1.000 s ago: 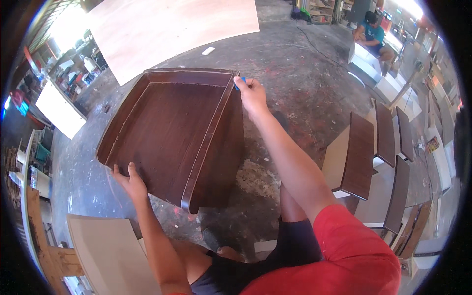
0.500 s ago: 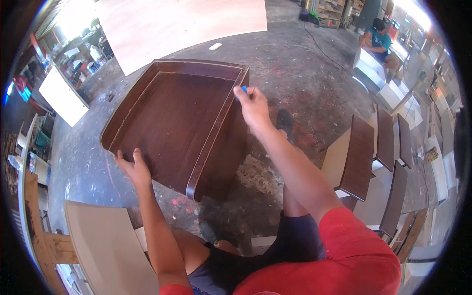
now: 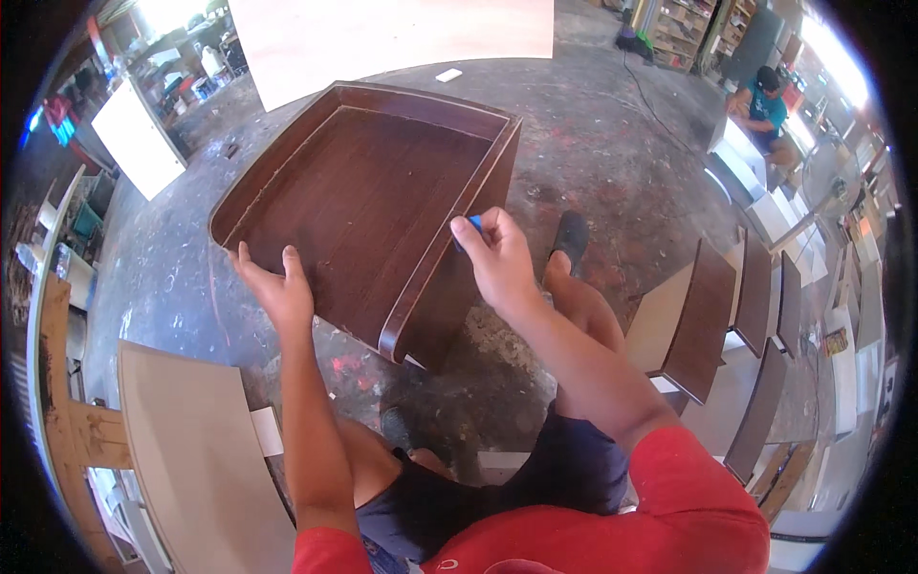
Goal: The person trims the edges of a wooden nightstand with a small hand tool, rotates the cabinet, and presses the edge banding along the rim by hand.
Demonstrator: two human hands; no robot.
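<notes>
A dark brown wooden cabinet piece (image 3: 392, 182) stands tilted in front of me, its recessed panel framed by a raised rim. My right hand (image 3: 504, 263) is closed around a small blue tool (image 3: 472, 223), held at the rim's right edge about midway along; the fingers hide most of the tool, so its kind cannot be told. At the near left corner, my left hand (image 3: 280, 290) touches the piece's edge with thumb and fingers spread.
Brown-fronted drawers (image 3: 701, 320) stand in rows to my right. A beige panel (image 3: 186, 440) leans at the near left. Beyond the cabinet piece is a large pale sheet (image 3: 402, 38). A person (image 3: 763, 110) works at the far right beside white boxes. My foot (image 3: 571, 237) is right of the piece.
My right hand has slid toward me along the right rim, with the blue tool still in it. My left hand stays at the near left corner. The whole view has shifted slightly.
</notes>
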